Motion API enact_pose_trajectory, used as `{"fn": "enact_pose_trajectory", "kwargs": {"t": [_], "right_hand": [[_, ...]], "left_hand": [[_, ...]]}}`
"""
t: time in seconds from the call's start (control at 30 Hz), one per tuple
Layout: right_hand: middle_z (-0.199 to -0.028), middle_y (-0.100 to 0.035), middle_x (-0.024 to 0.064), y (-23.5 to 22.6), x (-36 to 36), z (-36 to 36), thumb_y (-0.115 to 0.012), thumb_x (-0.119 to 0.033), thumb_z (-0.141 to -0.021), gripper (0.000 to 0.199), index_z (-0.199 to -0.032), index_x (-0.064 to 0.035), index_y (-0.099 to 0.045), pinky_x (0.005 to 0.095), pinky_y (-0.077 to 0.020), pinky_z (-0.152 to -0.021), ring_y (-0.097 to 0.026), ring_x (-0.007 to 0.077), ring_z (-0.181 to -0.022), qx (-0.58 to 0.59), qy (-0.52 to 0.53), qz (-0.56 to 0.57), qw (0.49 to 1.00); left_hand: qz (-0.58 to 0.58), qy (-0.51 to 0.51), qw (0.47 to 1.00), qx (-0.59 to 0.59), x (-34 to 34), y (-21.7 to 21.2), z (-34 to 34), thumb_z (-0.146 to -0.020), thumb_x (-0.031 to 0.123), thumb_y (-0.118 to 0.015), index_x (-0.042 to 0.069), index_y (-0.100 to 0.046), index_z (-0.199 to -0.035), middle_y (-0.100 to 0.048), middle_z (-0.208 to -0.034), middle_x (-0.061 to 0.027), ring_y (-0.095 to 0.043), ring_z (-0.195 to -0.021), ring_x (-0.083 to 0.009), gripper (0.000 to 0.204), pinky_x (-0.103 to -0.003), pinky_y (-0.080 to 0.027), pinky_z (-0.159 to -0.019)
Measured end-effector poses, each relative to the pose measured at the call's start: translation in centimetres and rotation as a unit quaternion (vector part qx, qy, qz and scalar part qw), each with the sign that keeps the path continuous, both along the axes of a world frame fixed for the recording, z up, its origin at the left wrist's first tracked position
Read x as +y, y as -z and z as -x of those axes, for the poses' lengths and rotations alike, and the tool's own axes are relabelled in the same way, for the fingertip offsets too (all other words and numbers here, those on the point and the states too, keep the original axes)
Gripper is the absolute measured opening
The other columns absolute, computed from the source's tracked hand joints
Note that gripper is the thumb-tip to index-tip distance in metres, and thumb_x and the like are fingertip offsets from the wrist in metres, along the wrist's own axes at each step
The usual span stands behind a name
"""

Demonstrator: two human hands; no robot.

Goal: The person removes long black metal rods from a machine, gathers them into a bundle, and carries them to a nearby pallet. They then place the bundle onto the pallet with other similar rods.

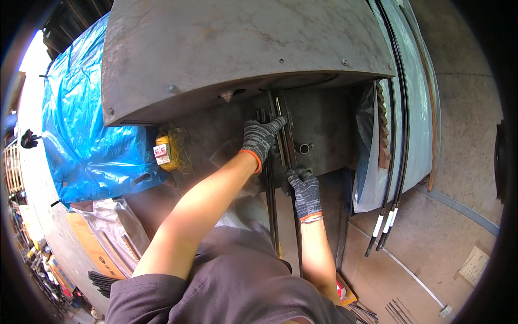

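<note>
My left hand (pixel 263 137), in a grey knit glove with an orange cuff, closes round long dark metal rods (pixel 271 202). They stick out above and below it. Its thumb rests against an upright metal guide bar (pixel 285 129) under the machine's overhang. Lower and to the right, my right hand (pixel 305 193), in a matching glove, has its fingers curled at the bar's lower end, round a thin dark rod (pixel 297 232) that runs down toward my body. Its fingertips are partly hidden. A short round metal tube end (pixel 304 148) projects just right of the bar.
A broad grey metal housing (pixel 243 43) overhangs the work spot. To the left hang a blue plastic sheet (pixel 75 119) and a yellow box with a red-and-white switch (pixel 162 153). On the right, long black rods (pixel 399 135) stand before a plastic-covered panel (pixel 418 108).
</note>
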State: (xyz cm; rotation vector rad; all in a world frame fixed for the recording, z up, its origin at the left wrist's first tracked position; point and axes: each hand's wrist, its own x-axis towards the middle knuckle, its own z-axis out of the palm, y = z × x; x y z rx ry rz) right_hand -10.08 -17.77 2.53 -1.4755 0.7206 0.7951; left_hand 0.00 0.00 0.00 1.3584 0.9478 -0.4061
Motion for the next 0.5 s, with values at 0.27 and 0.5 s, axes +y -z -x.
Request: {"fn": "enact_pose_trajectory", "kwargs": {"t": [0.27,0.5], "right_hand": [[-0.070,-0.058,0.0068,2.8,-1.0,1.0,-0.051,-0.013,-0.092,0.014,-0.091,-0.0010,-0.058,0.0298,-0.0442,-0.055,-0.054,0.0181,-0.060,-0.514,-0.189,0.147,0.824],[-0.066,-0.057,0.0071,0.0,-0.2,0.2,-0.055,-0.021,-0.091,0.022,-0.087,-0.0002,-0.060,0.0287,-0.0434,-0.054,-0.054,0.0176,-0.058,-0.094,0.026,-0.145,0.985]], "left_hand": [[0.025,-0.019,0.999,0.007,0.4,-0.8,-0.1,-0.069,0.030,-0.080,0.003,-0.054,-0.081,-0.054,-0.064,-0.0039,-0.049,-0.049,-0.0154,0.039,-0.030,-0.041,-0.042],[0.030,-0.025,0.999,0.022,0.0,-2.2,-0.2,-0.069,0.029,-0.080,0.002,-0.053,-0.088,-0.056,-0.066,-0.0046,-0.050,-0.050,-0.0158,0.042,-0.032,-0.043,-0.043]]}}
